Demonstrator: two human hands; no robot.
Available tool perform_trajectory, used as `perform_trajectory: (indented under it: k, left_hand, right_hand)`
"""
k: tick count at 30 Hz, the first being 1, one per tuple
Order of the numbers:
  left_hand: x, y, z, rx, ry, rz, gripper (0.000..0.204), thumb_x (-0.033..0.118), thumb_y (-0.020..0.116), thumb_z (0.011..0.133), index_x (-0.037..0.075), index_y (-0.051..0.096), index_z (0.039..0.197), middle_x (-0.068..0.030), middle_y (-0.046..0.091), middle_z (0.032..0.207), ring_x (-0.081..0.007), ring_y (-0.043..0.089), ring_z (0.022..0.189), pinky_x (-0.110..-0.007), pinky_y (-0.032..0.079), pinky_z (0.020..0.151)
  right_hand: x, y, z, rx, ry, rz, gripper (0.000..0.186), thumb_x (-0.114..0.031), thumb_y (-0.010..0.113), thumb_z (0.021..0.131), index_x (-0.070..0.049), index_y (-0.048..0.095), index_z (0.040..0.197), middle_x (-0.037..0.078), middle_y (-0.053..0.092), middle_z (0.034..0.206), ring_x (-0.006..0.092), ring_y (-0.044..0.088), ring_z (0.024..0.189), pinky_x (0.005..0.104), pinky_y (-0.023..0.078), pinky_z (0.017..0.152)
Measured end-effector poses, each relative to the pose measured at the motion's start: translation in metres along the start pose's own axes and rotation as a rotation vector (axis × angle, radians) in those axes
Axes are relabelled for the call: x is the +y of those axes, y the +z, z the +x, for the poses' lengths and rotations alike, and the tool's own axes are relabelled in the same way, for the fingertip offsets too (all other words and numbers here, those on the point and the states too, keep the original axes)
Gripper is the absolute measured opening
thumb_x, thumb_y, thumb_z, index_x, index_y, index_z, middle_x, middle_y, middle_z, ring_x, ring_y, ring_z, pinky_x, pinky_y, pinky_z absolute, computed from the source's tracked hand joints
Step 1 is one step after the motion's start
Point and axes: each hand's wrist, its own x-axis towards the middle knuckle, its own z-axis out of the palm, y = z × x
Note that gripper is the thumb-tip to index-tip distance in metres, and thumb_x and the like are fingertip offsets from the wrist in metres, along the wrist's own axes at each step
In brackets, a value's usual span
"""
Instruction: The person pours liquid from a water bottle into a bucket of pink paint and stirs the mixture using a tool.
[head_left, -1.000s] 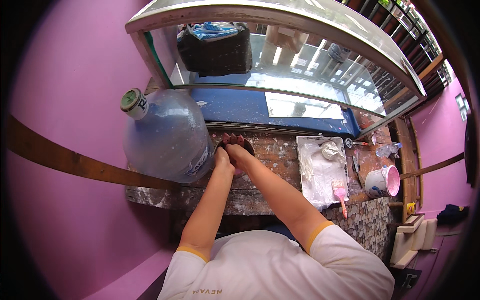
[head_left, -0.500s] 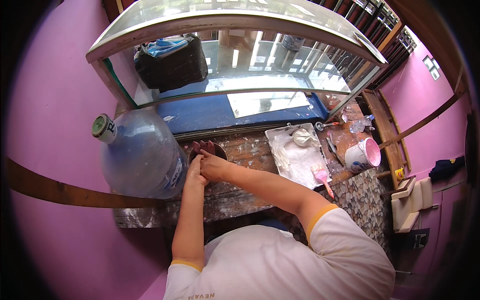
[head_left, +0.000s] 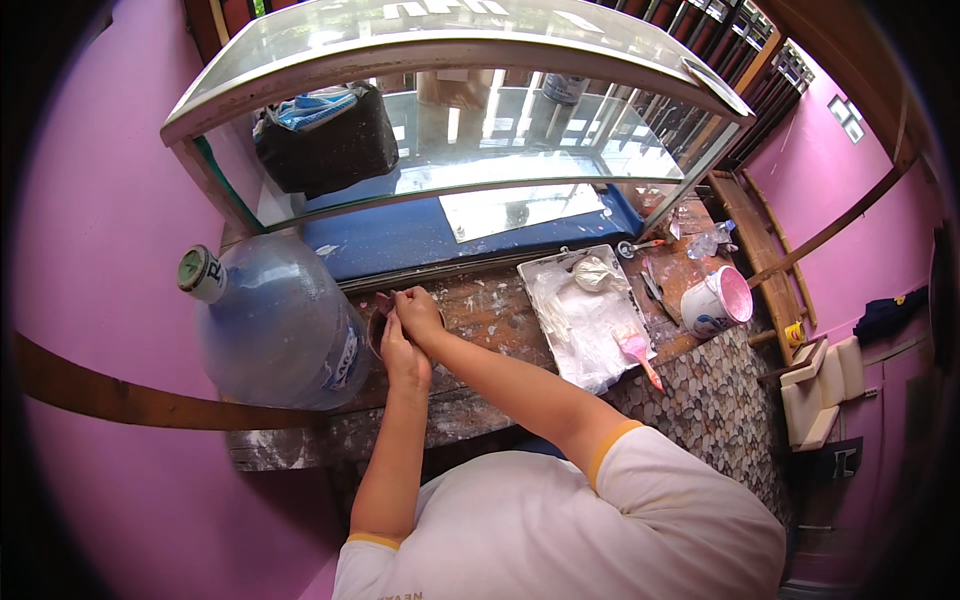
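Note:
My left hand (head_left: 405,356) and my right hand (head_left: 420,313) meet over a round brown bowl (head_left: 374,336) on the worn wooden table, just right of the big water jug (head_left: 275,325). Between the fingertips of both hands is a small reddish-brown piece (head_left: 384,301); its kind is too small to make out. Both sets of fingers are closed around it. The hands cover most of the bowl, so its contents are largely hidden.
A glass display case (head_left: 450,180) spans the back, with a black bag (head_left: 330,145) inside. To the right lie a white paint tray (head_left: 575,330) holding a pink brush (head_left: 636,347), a white bucket (head_left: 705,305) with pink paint, and a scraper-like tool (head_left: 655,290).
My hands have turned and closed in on the piece, hiding more of the bowl. The cluster of reddish-brown pieces seen earlier is now mostly covered. The view has shifted slightly.

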Motion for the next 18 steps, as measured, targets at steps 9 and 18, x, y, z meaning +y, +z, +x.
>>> perform_trajectory:
  k: [9,18]
  left_hand:
    - [-0.021,-0.14,0.112,-0.442,0.542,0.53,0.049,0.018,0.05,0.105,0.002,0.043,0.151,-0.0141,0.051,0.15,-0.0304,0.048,0.139,-0.042,0.037,0.115]
    - [0.013,-0.043,0.002,-0.613,0.837,1.94,0.079,0.019,0.055,0.093,-0.012,0.02,0.156,-0.0354,0.019,0.163,-0.0551,0.012,0.152,-0.059,0.009,0.125]
  right_hand:
    - [-0.051,0.037,-0.065,-0.249,0.11,-0.279,0.062,-0.047,0.044,0.104,0.008,0.064,0.122,0.031,0.066,0.122,0.0427,0.062,0.12,0.0451,0.046,0.105]
    - [-0.022,-0.016,-0.007,-0.546,-0.125,-0.492,0.039,-0.036,0.065,0.094,0.0,0.073,0.106,0.023,0.071,0.119,0.0391,0.063,0.122,0.0439,0.048,0.104]
